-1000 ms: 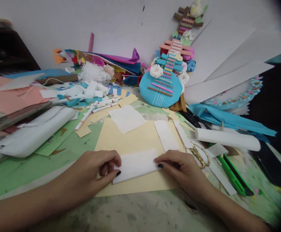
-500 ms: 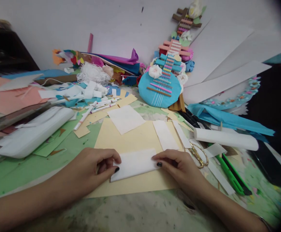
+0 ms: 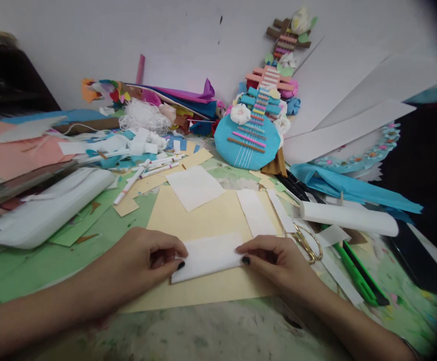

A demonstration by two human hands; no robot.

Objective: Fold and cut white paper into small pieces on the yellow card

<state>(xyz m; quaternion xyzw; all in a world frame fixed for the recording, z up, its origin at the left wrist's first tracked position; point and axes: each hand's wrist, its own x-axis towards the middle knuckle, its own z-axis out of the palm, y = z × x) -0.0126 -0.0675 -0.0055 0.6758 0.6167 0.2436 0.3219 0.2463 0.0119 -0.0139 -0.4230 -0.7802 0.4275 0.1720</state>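
Note:
A folded strip of white paper (image 3: 209, 258) lies on a cream sheet (image 3: 181, 215), its long fold toward me. My left hand (image 3: 149, 258) pinches the strip's left end between thumb and fingers. At the other end, my right hand (image 3: 273, 258) grips it the same way, thumb along the near edge. Just beyond, a white paper square (image 3: 195, 187) and a white paper rectangle (image 3: 255, 211) rest flat. Gold-handled scissors (image 3: 307, 244) lie right beside my right hand, their blades hidden.
To the right are a green utility knife (image 3: 361, 276), a white paper roll (image 3: 348, 218) and blue crepe paper (image 3: 354, 185). A white case (image 3: 49, 210) and several markers (image 3: 132, 183) lie left. A blue guitar-shaped paper craft (image 3: 246, 140) leans at the wall, near white string (image 3: 143, 118).
Both hands keep their pinch on the folded paper, almost unmoved. The whole view has shifted very slightly.

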